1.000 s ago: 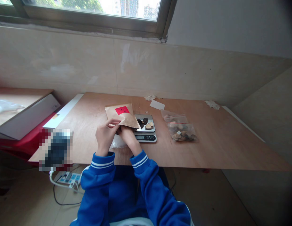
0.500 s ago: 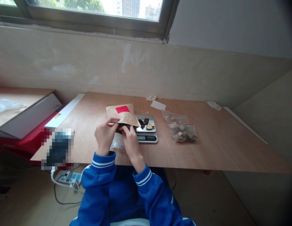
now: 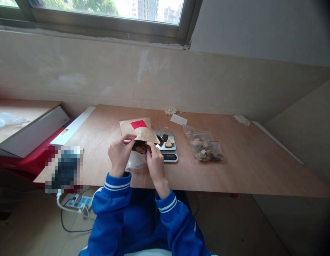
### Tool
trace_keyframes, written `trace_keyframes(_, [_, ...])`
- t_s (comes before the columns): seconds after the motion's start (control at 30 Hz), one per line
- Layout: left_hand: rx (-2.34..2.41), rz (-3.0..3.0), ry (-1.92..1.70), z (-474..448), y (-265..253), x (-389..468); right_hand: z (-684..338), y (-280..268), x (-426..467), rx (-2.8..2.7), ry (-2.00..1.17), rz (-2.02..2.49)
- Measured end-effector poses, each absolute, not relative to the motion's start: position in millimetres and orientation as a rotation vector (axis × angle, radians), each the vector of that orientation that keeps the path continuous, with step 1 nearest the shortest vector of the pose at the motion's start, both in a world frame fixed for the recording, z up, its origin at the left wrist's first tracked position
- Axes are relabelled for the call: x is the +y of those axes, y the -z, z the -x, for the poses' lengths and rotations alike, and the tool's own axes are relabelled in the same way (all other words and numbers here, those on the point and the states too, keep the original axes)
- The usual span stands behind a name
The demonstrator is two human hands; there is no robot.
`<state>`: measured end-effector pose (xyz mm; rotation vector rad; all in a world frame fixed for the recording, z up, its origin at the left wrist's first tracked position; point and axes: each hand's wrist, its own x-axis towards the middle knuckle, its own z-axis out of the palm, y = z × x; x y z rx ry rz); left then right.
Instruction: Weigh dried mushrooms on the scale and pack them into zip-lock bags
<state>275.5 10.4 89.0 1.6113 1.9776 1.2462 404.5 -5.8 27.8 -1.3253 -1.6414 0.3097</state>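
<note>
A brown kraft paper bag (image 3: 142, 134) with a red label is tilted above the left part of a kitchen scale (image 3: 173, 156). My left hand (image 3: 119, 153) pinches the near edge of the bag. My right hand (image 3: 156, 161) is closed at the right side of the bag's mouth, with its fingertips on the edge. Dark and brown contents (image 3: 140, 147) show in the open mouth, their kind unclear. Dark dried pieces (image 3: 163, 138) and pale round slices (image 3: 169, 143) lie on the scale's plate. The bag hides the plate's left part.
Clear zip bags (image 3: 209, 151) of dried pieces lie right of the scale, with a white card (image 3: 178, 119) behind it. A crumpled clear plastic bag (image 3: 135, 161) is under my hands. A blurred-out dark object (image 3: 65, 167) sits at the table's left edge.
My right hand has moved right and slightly down from beneath the bag's mouth. The mouth gapes wider and shows its contents. My left hand and the bag have barely moved.
</note>
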Motion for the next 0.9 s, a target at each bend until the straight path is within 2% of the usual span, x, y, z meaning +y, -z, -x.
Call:
trace_keyframes(0.4, [1.989,-1.602,-1.241,-281,-89,10,-411,-30,-3,-1.52,-0.225,1.299])
trace_keyframes(0.67, [2.021,-1.593,-1.257,-283,-92,10,-419,-28,-12,-1.267,-0.32,1.174])
trace_keyframes(0.8, [2.057,-1.6,-1.262,-276,-92,12,-443,-19,-6,-0.976,-0.278,1.318])
trace_keyframes(0.9, [2.064,-1.602,-1.264,-274,-92,13,-459,-12,9,-1.107,-0.205,1.462])
